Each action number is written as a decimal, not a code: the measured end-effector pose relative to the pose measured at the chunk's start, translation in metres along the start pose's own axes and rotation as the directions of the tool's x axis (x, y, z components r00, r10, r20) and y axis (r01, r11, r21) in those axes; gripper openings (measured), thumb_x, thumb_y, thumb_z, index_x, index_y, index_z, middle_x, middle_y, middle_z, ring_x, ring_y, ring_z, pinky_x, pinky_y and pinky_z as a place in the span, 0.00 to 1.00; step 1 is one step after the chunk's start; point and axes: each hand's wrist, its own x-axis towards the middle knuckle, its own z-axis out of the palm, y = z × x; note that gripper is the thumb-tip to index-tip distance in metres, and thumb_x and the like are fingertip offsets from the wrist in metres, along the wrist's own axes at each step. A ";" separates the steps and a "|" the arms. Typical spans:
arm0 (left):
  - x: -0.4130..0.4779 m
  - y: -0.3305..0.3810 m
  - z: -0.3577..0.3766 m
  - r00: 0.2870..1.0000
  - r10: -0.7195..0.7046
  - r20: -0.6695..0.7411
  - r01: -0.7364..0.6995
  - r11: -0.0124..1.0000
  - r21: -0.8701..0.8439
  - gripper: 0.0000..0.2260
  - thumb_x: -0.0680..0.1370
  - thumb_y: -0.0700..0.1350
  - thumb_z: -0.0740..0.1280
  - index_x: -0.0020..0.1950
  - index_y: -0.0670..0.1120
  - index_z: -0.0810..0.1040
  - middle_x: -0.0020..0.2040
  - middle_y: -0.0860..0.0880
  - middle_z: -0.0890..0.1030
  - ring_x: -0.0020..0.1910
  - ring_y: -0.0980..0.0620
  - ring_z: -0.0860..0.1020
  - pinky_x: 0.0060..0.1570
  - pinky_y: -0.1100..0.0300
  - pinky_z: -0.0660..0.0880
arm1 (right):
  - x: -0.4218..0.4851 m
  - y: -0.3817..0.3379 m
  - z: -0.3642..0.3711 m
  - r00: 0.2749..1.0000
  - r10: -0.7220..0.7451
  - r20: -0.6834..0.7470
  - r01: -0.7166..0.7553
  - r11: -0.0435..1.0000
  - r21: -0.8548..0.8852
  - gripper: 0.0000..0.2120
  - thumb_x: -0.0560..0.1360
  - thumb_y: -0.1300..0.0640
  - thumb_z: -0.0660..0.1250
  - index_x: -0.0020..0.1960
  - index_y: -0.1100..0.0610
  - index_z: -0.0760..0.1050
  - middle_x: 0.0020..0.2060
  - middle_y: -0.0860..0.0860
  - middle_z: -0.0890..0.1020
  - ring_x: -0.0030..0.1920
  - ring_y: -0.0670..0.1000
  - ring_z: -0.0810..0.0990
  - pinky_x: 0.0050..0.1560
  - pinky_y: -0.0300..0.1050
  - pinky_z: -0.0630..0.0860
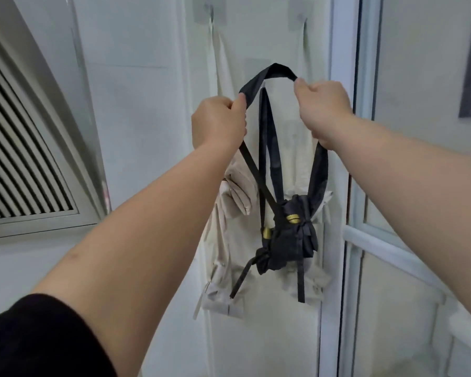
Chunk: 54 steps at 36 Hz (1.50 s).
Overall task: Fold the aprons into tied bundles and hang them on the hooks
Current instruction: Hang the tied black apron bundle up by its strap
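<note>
White wall: two hooks, beige apron bundles hanging.

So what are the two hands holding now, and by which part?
The black apron bundle, by its neck loop: left hand and right hand each grip one side.

Both hands, left hand and right hand, grip the neck strap of a dark apron bundle (tied).

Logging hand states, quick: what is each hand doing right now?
Left hand: closed, pinching the black strap.
Right hand: closed, gripping the same strap.
</note>
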 end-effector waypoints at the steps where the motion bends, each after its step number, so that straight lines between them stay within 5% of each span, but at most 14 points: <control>1: 0.007 0.000 0.002 1.000 0.008 -0.004 -0.008 1.000 0.024 0.17 0.77 0.50 0.62 0.40 0.37 0.80 0.34 0.43 0.82 0.34 0.46 0.82 0.40 0.52 0.80 | 0.009 0.000 0.002 1.000 -0.014 -0.006 0.014 1.000 -0.010 0.23 0.81 0.49 0.55 0.29 0.55 0.55 0.26 0.49 0.58 0.25 0.49 0.56 0.26 0.41 0.56; 5: 0.032 -0.003 0.010 0.999 0.027 -0.031 -0.024 0.993 0.114 0.12 0.73 0.49 0.60 0.37 0.44 0.79 0.34 0.45 0.79 0.31 0.50 0.75 0.46 0.44 0.79 | 0.040 0.001 0.014 0.999 -0.024 -0.033 0.023 0.999 -0.032 0.22 0.80 0.49 0.56 0.30 0.53 0.56 0.26 0.49 0.58 0.26 0.50 0.57 0.28 0.41 0.55; 11: 0.058 -0.009 0.025 0.998 0.069 -0.004 -0.065 0.958 0.280 0.12 0.74 0.47 0.61 0.38 0.41 0.78 0.41 0.43 0.84 0.35 0.46 0.79 0.37 0.56 0.78 | 0.071 0.013 0.032 0.999 -0.017 -0.040 0.010 0.987 -0.163 0.17 0.78 0.49 0.58 0.33 0.55 0.66 0.28 0.50 0.65 0.27 0.51 0.64 0.28 0.40 0.59; 15: 0.063 -0.013 0.030 0.993 0.093 0.075 -0.115 0.918 0.379 0.07 0.73 0.47 0.62 0.38 0.46 0.78 0.38 0.48 0.81 0.32 0.50 0.74 0.33 0.61 0.70 | 0.076 0.022 0.042 0.995 0.044 0.086 -0.022 0.973 -0.232 0.10 0.74 0.53 0.59 0.42 0.58 0.73 0.41 0.54 0.77 0.31 0.53 0.68 0.29 0.41 0.61; 22: 0.051 -0.021 0.034 0.969 0.168 0.180 -0.234 0.854 0.464 0.11 0.75 0.46 0.61 0.38 0.42 0.80 0.40 0.46 0.83 0.34 0.49 0.76 0.38 0.58 0.73 | 0.066 0.037 0.048 0.974 0.064 0.215 -0.023 0.982 -0.185 0.10 0.73 0.56 0.58 0.33 0.56 0.65 0.29 0.52 0.68 0.26 0.51 0.61 0.26 0.38 0.58; 29: 0.022 -0.034 0.022 0.920 0.213 0.330 -0.345 0.839 0.422 0.22 0.79 0.55 0.60 0.45 0.37 0.81 0.44 0.41 0.83 0.39 0.44 0.81 0.47 0.48 0.79 | 0.039 0.063 0.045 0.949 -0.039 0.314 0.107 0.973 -0.202 0.18 0.80 0.46 0.55 0.36 0.55 0.69 0.30 0.52 0.71 0.32 0.55 0.70 0.34 0.43 0.66; 33: -0.005 -0.042 0.018 0.912 0.279 0.301 -0.377 0.861 0.342 0.18 0.80 0.53 0.59 0.46 0.40 0.82 0.41 0.43 0.83 0.41 0.46 0.80 0.47 0.49 0.78 | 0.012 0.074 0.037 0.959 -0.149 0.243 0.218 0.932 -0.290 0.16 0.78 0.44 0.59 0.58 0.53 0.74 0.45 0.48 0.77 0.48 0.51 0.74 0.46 0.42 0.66; 36: -0.026 -0.049 0.017 0.890 0.375 0.261 -0.457 0.753 0.473 0.13 0.79 0.51 0.59 0.49 0.47 0.81 0.42 0.51 0.81 0.43 0.50 0.78 0.41 0.53 0.77 | -0.014 0.081 0.031 0.957 -0.232 0.173 0.285 0.859 -0.426 0.20 0.77 0.44 0.59 0.63 0.56 0.70 0.56 0.52 0.76 0.55 0.54 0.75 0.50 0.45 0.70; 40: -0.057 -0.058 0.019 0.737 0.615 0.281 -0.625 0.462 0.629 0.10 0.78 0.48 0.61 0.49 0.46 0.80 0.43 0.49 0.80 0.47 0.45 0.76 0.31 0.58 0.62 | -0.045 0.089 0.026 0.936 -0.275 0.220 0.348 0.811 -0.470 0.20 0.78 0.42 0.58 0.61 0.56 0.69 0.51 0.52 0.75 0.49 0.55 0.74 0.47 0.50 0.73; 46: -0.099 -0.092 0.027 0.817 0.377 0.437 -0.576 0.576 0.580 0.14 0.77 0.47 0.62 0.61 0.43 0.72 0.56 0.46 0.73 0.55 0.46 0.72 0.38 0.55 0.65 | -0.082 0.126 0.022 0.913 -0.163 0.373 0.334 0.825 -0.456 0.13 0.75 0.46 0.61 0.53 0.54 0.69 0.45 0.50 0.76 0.45 0.54 0.76 0.44 0.53 0.76; 50: -0.114 -0.112 0.030 0.810 0.164 0.563 -0.564 0.478 0.673 0.23 0.76 0.52 0.65 0.69 0.46 0.65 0.65 0.46 0.70 0.63 0.44 0.68 0.44 0.54 0.67 | -0.099 0.146 0.026 0.913 -0.138 0.383 0.325 0.813 -0.482 0.18 0.72 0.45 0.63 0.55 0.55 0.69 0.53 0.52 0.74 0.53 0.55 0.74 0.50 0.55 0.76; 54: -0.119 -0.131 0.030 0.838 0.061 0.543 -0.514 0.424 0.745 0.27 0.76 0.47 0.67 0.72 0.49 0.58 0.63 0.45 0.72 0.61 0.42 0.69 0.46 0.52 0.68 | -0.104 0.160 0.027 0.924 -0.106 0.369 0.297 0.805 -0.514 0.25 0.76 0.51 0.63 0.70 0.57 0.62 0.71 0.56 0.62 0.71 0.57 0.62 0.68 0.56 0.66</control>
